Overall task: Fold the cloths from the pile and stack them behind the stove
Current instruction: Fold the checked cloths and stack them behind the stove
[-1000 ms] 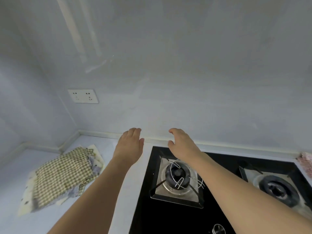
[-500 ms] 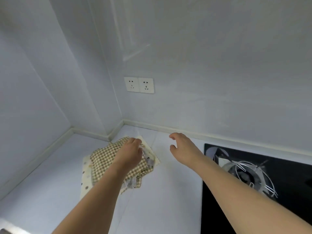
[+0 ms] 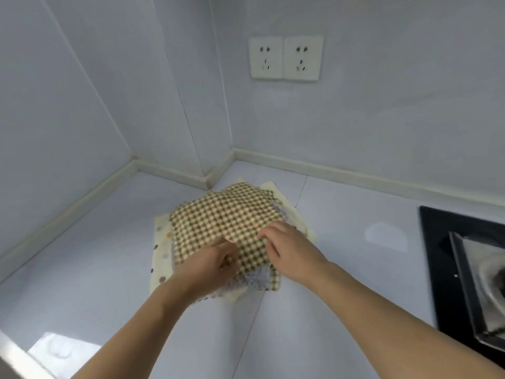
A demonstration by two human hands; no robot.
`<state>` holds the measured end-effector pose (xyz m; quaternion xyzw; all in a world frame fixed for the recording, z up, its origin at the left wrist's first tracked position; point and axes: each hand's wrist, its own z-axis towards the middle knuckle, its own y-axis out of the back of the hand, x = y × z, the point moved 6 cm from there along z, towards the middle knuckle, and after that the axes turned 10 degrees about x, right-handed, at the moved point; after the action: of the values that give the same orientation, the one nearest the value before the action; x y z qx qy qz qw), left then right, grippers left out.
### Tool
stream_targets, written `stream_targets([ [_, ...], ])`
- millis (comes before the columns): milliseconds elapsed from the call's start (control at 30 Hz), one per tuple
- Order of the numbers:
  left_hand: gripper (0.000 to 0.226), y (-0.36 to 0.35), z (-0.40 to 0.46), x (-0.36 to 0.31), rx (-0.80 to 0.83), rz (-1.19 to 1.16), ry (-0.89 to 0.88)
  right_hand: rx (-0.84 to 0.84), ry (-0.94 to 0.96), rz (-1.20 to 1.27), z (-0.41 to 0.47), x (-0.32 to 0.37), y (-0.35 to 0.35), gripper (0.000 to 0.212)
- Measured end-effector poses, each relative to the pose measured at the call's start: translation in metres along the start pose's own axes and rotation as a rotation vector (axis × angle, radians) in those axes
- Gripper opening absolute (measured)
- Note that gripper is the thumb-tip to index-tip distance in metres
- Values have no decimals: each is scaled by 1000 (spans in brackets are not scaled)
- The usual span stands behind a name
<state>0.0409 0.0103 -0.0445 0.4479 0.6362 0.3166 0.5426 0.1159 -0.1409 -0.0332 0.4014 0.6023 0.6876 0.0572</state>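
I see the pile of cloths (image 3: 232, 236) lying on the pale grey countertop (image 3: 82, 269) in the corner below the white double wall socket (image 3: 285, 58), with the olive-and-cream checked cloth (image 3: 226, 214) on top, a pale lilac checked cloth (image 3: 257, 280) under it and a cream dotted cloth (image 3: 161, 242) lowest. My left hand (image 3: 210, 266) has curled fingers pinching the near edge of the checked top cloth. My right hand (image 3: 289, 250) rests on the same cloth, fingers bent and gathering fabric; the black glass gas stove (image 3: 437, 242) lies well apart, at right.
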Motion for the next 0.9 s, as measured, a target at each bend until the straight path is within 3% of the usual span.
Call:
stream_targets([
  [167,26,-31,2,18,-216,59,-180,-277,131,3,0,-23,-48,17],
  [267,32,-39,1,25,-309,38,-197,-376,150,1,0,-29,-61,18],
  [467,40,-57,-12,22,-489,48,-185,-434,167,-75,-15,-23,-71,20],
  [700,8,-55,-17,17,-595,162,-214,-419,135,-61,-23,-22,-71,28],
  [900,22,-42,-15,14,-753,204,-199,-444,144,-88,-13,-24,-66,33],
])
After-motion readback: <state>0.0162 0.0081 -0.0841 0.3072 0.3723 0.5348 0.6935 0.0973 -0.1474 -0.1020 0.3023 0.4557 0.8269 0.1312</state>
